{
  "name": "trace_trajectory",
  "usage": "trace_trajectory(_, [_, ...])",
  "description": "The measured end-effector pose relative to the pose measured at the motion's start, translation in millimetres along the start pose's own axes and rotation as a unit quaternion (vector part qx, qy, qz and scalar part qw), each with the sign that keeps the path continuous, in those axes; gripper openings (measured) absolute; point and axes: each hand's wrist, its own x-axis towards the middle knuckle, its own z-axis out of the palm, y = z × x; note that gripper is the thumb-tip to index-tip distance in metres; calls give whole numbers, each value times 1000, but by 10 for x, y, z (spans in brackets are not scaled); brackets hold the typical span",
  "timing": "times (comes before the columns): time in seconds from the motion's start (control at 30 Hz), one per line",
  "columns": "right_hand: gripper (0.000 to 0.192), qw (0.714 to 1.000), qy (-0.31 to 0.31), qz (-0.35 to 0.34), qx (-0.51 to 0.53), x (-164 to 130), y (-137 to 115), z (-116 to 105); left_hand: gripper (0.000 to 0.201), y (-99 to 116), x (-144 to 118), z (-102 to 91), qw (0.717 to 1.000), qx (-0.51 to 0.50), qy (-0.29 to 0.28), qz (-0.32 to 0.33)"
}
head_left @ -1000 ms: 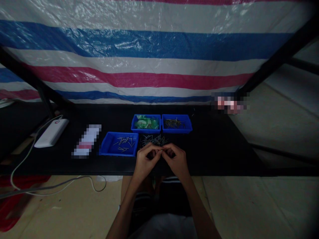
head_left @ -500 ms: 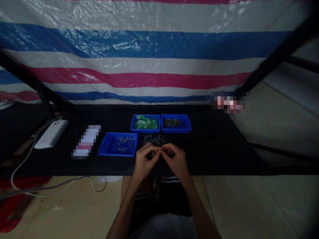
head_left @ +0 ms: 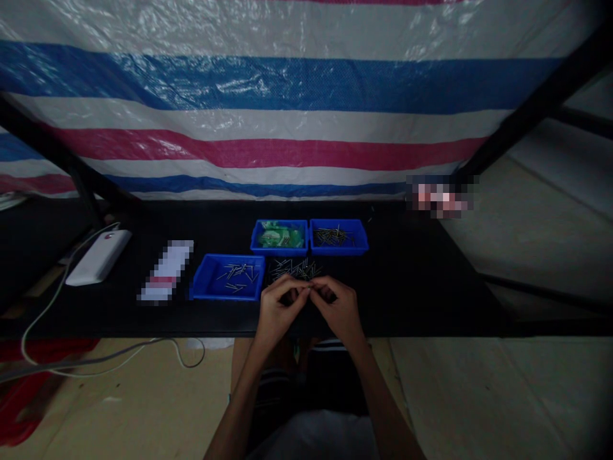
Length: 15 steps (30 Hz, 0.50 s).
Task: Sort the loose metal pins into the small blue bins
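My left hand and my right hand meet fingertip to fingertip over the front of the black table. Both are closed in a pinch; whatever sits between the fingertips is too small to make out. Just beyond them lies a loose pile of thin metal pins or screws. To the left of my left hand, a blue tray holds several similar thin metal pieces. Behind the pile, one blue bin contains green plastic bags with pieces inside, and another blue bin holds darker, brassy thin pieces.
A white power bank with a cable lies at the left of the black table. Beside it is a blurred-out flat object. Striped plastic sheeting hangs behind, between dark frame bars.
Both hands stay pinched together in nearly the same spot, with only a slight shift at the fingertips. The bins and the pile look unchanged.
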Motion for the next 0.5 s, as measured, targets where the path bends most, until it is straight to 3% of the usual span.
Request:
trace_trajectory(0.27, [10,1000,9,3,17,-16,-19,2,13,-19,-14,13,999,15,22,-25])
trace_trajectory(0.4, [14,998,59,-2,13,62,-79,-67,17,14,-10,19,999,25,19,-43])
trace_trajectory(0.5, [17,994,100,-15,-38,288,-106,-191,19,33,-2,13,999,37,8,-39])
